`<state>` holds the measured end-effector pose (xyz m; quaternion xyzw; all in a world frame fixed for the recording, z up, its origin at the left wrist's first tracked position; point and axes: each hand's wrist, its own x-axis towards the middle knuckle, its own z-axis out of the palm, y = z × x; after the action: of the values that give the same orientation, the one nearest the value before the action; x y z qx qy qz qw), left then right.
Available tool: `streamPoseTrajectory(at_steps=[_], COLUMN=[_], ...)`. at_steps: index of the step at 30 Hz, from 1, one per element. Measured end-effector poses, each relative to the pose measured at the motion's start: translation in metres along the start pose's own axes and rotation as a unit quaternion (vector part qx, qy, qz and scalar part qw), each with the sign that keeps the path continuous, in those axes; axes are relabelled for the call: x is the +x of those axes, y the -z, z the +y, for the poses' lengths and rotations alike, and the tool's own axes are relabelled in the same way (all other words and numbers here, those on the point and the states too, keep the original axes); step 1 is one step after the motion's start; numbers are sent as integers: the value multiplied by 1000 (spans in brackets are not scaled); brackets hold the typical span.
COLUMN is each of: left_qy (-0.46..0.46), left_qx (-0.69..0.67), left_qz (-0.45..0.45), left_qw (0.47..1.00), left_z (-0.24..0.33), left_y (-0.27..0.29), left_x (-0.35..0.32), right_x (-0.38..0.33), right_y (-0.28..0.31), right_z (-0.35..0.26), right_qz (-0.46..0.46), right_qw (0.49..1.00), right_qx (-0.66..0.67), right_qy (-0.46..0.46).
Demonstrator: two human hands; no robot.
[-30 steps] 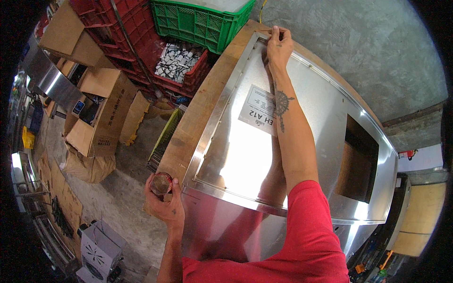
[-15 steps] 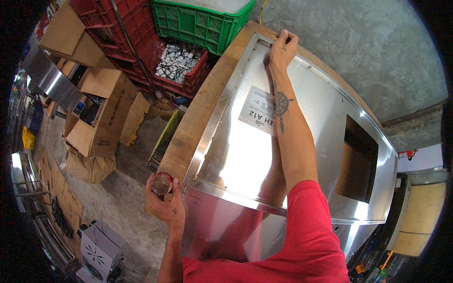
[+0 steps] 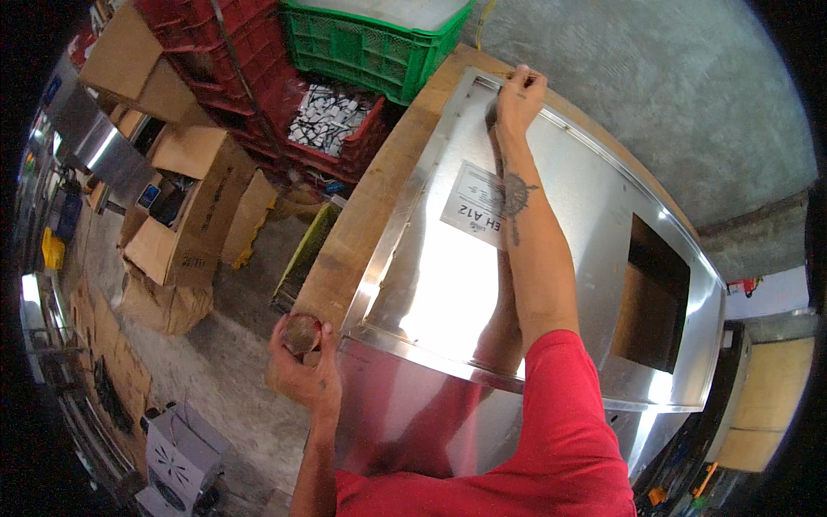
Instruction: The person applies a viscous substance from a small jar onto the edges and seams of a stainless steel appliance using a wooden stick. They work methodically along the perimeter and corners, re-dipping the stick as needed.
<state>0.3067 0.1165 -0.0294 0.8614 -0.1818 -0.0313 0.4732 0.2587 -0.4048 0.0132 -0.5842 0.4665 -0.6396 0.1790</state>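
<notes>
- Reaching far, right hand [image 3: 519,95] pinches the far edge of the steel panel [image 3: 448,284], grip clenched on its rim.
- Left hand [image 3: 303,366] at the near left corner, grip grasping a small round brown object [image 3: 301,333].
- Panel lies flat on the wooden surface [image 3: 362,233]; white label [image 3: 472,205] beside the forearm.
- Green crate [image 3: 379,43] far left.

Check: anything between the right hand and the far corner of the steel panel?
Nothing visible. The right hand already rests on the far corner of the steel panel. The paper label lies flat under the forearm. The left hand holds a small round object off the panel's near corner.
</notes>
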Motion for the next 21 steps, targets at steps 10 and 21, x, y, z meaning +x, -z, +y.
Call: streamPoseTrajectory(at_steps=[10,21], left_qy=[9,-59], left_qx=[-20,-143], left_qz=[-41,-9], left_qw=[999,988], left_z=[15,-6], left_y=[6,-15], left_x=[3,-1], right_x=[-30,-225], right_y=[42,185], right_z=[-106,-251], right_qz=[-94,-585], right_qw=[989,774], right_qx=[72,114], right_qy=[85,216])
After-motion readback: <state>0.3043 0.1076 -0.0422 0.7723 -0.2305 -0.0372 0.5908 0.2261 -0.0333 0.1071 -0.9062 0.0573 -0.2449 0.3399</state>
